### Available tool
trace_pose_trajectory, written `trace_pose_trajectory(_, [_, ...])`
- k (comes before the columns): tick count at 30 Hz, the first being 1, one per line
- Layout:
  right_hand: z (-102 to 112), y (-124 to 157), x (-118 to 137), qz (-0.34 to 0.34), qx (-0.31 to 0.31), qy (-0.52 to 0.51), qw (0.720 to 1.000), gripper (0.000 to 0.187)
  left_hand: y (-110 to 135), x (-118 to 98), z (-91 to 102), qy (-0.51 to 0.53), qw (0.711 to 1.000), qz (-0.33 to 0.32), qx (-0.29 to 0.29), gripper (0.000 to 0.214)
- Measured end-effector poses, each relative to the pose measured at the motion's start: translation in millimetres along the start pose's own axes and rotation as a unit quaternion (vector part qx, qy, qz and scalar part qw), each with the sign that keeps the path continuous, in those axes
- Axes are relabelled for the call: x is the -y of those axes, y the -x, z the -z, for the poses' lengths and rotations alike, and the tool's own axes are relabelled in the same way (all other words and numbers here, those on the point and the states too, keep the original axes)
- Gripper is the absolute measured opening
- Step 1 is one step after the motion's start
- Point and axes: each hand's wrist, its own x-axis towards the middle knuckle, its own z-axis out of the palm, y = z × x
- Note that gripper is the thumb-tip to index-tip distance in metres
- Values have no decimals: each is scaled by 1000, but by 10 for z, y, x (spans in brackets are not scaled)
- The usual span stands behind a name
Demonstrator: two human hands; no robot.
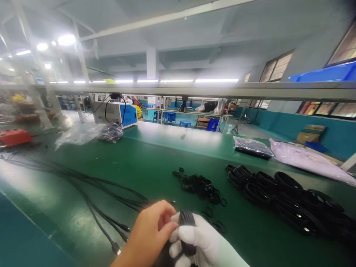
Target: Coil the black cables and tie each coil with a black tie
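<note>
My right hand (pixel 201 237), in a white glove, is closed around a coiled black cable (pixel 187 218) whose stacked loops show as ridges above the fingers. Against it, my bare left hand (pixel 151 231) has thumb and forefinger pinched together at the coil's left side; whatever lies between those fingertips is too small to make out. A pile of small black bands (pixel 201 187) lies on the green tabletop (pixel 133 163) just beyond my hands. To the left stretch several loose black cables (pixel 91 185), some with plug ends near my left wrist.
Several coiled black cables (pixel 289 200) are heaped at the right. Behind them rest a bagged dark item (pixel 253 146) and a pinkish plastic bag (pixel 308 159). A blue-and-white machine (pixel 115 113), clear plastic bags (pixel 80 133) and a red device (pixel 15 137) stand at the left. A metal rail (pixel 178 90) crosses above.
</note>
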Motion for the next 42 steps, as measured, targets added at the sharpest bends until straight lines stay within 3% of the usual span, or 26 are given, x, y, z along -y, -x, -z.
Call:
trace_pose_trajectory(5, [-40,-4,55,-6,12,70,997,29,-93,-16,-16,-75,995,-57,-23,19])
trace_pose_trajectory(11, [-116,9,152,14,21,139,990,12,-78,74,-86,-179,974,-135,-38,19])
trace_pose_trajectory(15, [-119,-13,81,20,17,105,994,26,-92,75,-81,-189,972,-135,-29,18])
trace_pose_trajectory(19, [-19,-7,89,-2,-27,69,997,35,-139,-2,16,-151,980,-128,-9,17])
trace_pose_trajectory(25, [173,390,696,153,-195,-10,969,41,-329,-34,231,-100,993,-44,-44,12])
trace_pose_trajectory(28, [214,535,833,191,-227,11,955,43,-414,-5,78,-143,988,-61,19,11])
trace_pose_trajectory(31, [260,504,739,195,-237,3,952,44,-477,-6,-213,-175,975,-108,85,14])
trace_pose_trajectory(35, [321,395,588,182,-241,-3,953,43,-574,-33,-527,-194,965,-126,125,16])
trace_pose_trajectory(38, [349,386,571,181,-238,-6,954,42,-650,-42,-586,-197,965,-110,133,16])
trace_pose_trajectory(42, [379,397,573,187,-234,-8,954,41,-733,17,-477,-144,979,-71,127,14])
